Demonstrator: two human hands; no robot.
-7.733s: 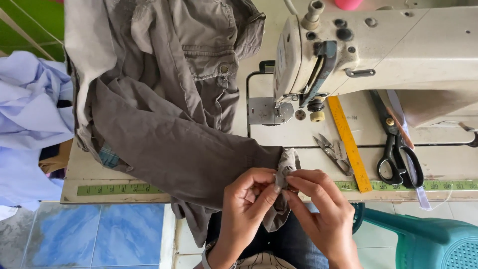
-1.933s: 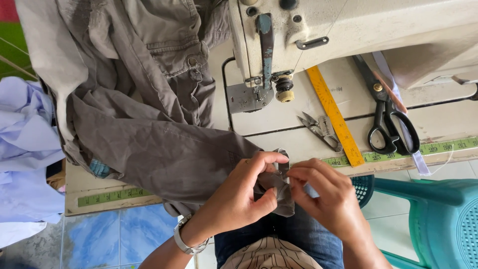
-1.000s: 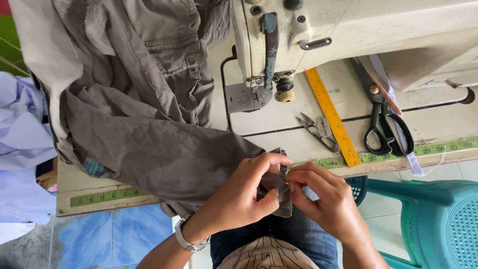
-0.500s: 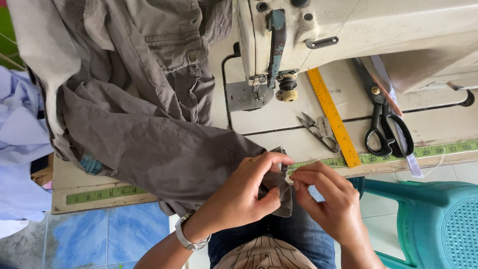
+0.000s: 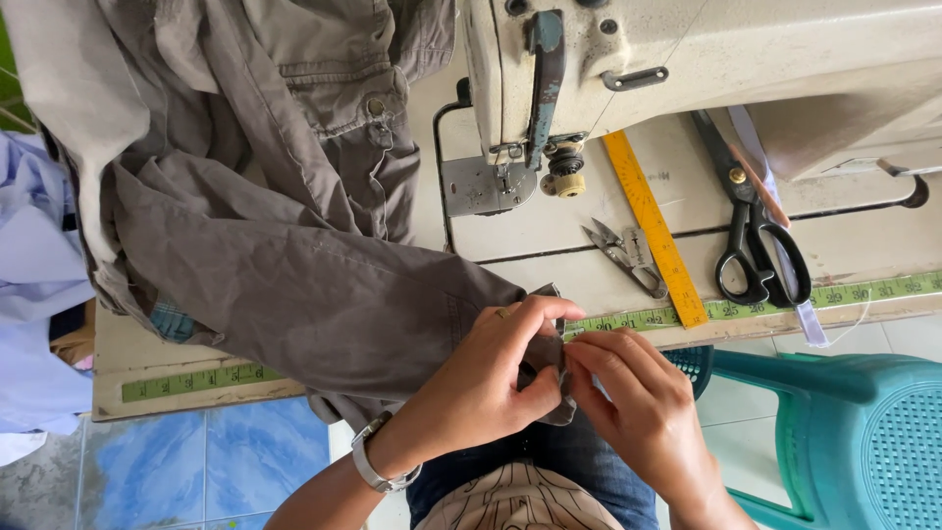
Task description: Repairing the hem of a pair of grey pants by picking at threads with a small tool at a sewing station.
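A pale wooden table (image 5: 177,353) edged with green measuring tape stands over a blue-and-white tiled floor (image 5: 226,461). A teal plastic chair (image 5: 844,422) sits beside it. Soft daylight falls evenly.

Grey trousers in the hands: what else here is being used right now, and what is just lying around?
In use: grey trousers, pinched at the edge by the left hand and right hand.

Lying about: sewing machine, black scissors, small thread snips, yellow ruler, green tape measure, teal plastic chair, light blue cloth.
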